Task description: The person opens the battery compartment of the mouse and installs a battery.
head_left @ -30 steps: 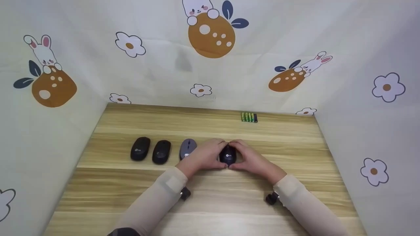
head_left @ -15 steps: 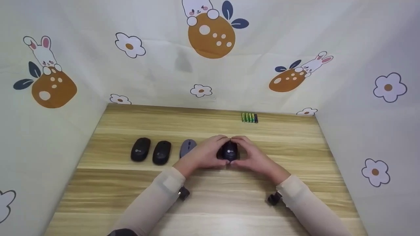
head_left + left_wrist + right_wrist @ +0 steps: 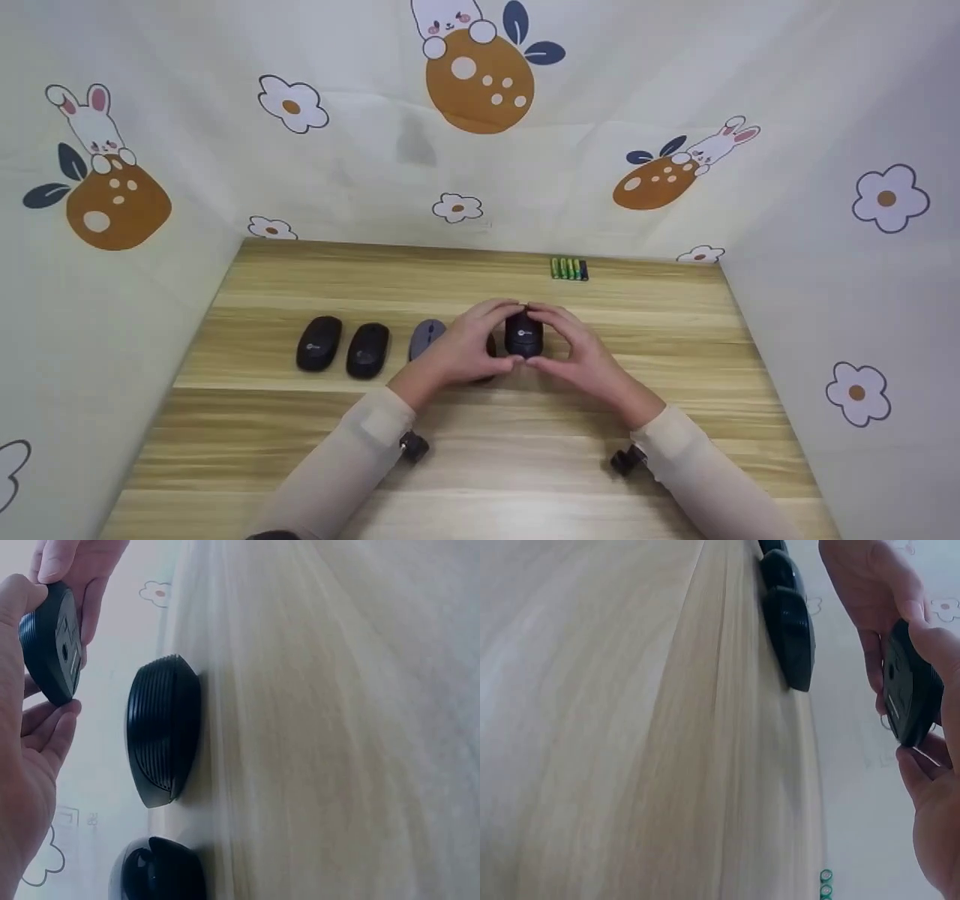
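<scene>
Between both hands a black computer mouse (image 3: 524, 331) is held above the wooden table. My left hand (image 3: 466, 346) grips its left side, thumb at the near end and fingers at the far end. On the other side my right hand (image 3: 581, 346) pinches it the same way. The wrist views show the raised mouse's underside (image 3: 66, 645) facing the table. Another black mouse (image 3: 161, 731) stands on the table below; in the head view the left hand mostly covers it. A grey mouse (image 3: 427, 336) lies left of that, partly behind the left hand.
Two more black mice, one (image 3: 319, 343) at the far left and one (image 3: 367, 351) beside it, continue the row. Several batteries (image 3: 569, 269) lie side by side near the table's back edge. Patterned fabric walls (image 3: 360, 165) enclose the table's back and sides.
Both hands have raised the black mouse off the table and moved it slightly away from the person. Another black mouse has come into view beneath the left hand.
</scene>
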The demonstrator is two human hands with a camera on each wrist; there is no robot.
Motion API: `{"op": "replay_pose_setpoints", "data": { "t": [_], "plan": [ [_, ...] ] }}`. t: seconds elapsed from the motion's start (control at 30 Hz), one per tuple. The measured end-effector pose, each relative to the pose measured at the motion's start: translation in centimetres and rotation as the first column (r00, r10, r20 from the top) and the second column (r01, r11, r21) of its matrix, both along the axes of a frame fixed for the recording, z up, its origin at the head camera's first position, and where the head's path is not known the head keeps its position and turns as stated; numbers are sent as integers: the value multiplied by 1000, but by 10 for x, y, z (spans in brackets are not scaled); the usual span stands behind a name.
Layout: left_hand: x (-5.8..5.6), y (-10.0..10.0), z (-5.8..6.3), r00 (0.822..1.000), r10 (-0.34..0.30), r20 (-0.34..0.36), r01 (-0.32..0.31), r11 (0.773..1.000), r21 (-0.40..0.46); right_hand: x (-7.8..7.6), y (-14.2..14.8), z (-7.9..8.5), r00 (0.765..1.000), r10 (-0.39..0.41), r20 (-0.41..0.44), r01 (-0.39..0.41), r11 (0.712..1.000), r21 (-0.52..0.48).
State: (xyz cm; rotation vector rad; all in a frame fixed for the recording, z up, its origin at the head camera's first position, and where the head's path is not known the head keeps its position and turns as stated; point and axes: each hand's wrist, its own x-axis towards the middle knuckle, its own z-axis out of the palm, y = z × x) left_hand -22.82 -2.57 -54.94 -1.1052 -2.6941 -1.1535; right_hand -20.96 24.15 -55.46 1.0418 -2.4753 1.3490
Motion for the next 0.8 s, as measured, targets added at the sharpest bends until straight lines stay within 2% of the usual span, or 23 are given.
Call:
{"op": "replay_pose_setpoints", "data": {
  "t": [0.27, 0.4, 0.53, 0.63, 0.73, 0.8],
  "plan": [
    [4, -2, 1, 996, 23, 87, -30, 996, 79, 7, -5, 5, 997, 14, -81, -17, 999, -31],
    [7, -2, 2, 993, 29, 118, -42, 993, 115, 9, -6, 6, 997, 11, -81, -17, 997, -70],
    [11, 0, 4, 991, 6, 132, -32, 981, 190, 10, -7, 7, 998, -9, -63, 1, 991, -137],
    [13, 1, 5, 994, -26, 103, 0, 968, 253, 11, -7, 7, 997, -34, -63, 23, 986, -167],
    [14, 3, 4, 998, -47, 31, 36, 954, 296, 11, -7, 8, 996, -54, -66, 42, 983, -181],
    [13, 4, 2, 999, -38, -23, 43, 948, 315, 11, -8, 8, 996, -61, -66, 48, 982, -183]
  ]
}}
